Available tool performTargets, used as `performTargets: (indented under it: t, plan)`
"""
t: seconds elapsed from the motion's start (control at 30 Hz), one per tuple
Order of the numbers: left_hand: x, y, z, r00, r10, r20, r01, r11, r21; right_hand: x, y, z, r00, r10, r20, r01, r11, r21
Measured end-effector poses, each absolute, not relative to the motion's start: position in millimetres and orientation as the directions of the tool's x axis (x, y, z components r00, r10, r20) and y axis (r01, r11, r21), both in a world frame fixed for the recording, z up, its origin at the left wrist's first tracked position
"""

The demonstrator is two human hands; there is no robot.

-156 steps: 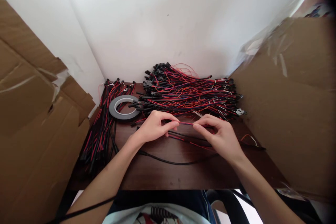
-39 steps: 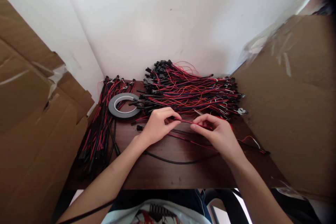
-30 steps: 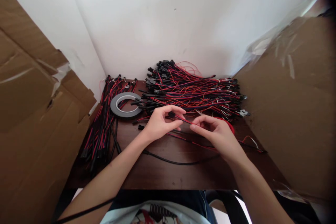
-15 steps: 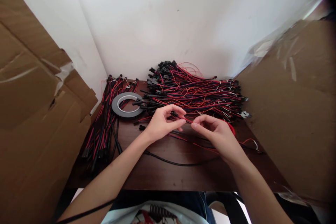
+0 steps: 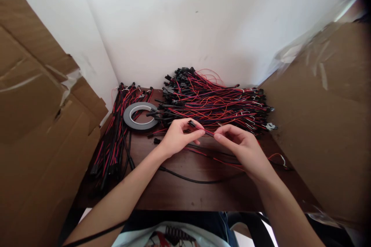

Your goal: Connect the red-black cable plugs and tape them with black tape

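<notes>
Between my two hands runs a red and black wire cable with a small black connector at its left end. My left hand pinches it between thumb and fingers close to that connector. My right hand grips the same cable a short way to the right, fingertips pressed together. Below the hands, more red and black wires and a black cable lie on the brown table. A small black connector rests just left of my left wrist.
A large pile of wire harnesses lies against the white wall. A grey tape roll sits left of it, beside another wire bundle. Cardboard stands on the left and right.
My right hand has shifted slightly to the right along the cable. The black connector near my left fingers shows more clearly now. My left hand stays nearly in place.
</notes>
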State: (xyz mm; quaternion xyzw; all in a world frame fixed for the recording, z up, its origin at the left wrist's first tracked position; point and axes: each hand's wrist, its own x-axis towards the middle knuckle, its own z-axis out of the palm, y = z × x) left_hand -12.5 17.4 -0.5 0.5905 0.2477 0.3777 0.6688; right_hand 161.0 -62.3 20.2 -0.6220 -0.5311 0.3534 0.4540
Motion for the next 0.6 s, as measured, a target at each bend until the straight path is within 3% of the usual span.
performTargets:
  t: [0.1, 0.23, 0.6]
  plan:
    - [-12.5, 17.4, -1.5, 0.598, 0.794, 0.107, -0.2, 0.018, 0.98, 159.8, -61.7, 16.8, 0.206, 0.976, 0.067, 0.324, -0.003, -0.946]
    - [-12.0, 17.1, -2.1, 0.599, 0.794, 0.107, -0.195, 0.015, 0.981, 159.1, -60.6, 10.2, 0.228, 0.952, 0.204, 0.343, 0.117, -0.932]
    - [-12.4, 16.5, 1.9, 0.606, 0.793, 0.06, -0.168, 0.055, 0.984, 158.2, -63.2, 17.1, 0.055, 0.895, 0.443, 0.594, 0.327, -0.735]
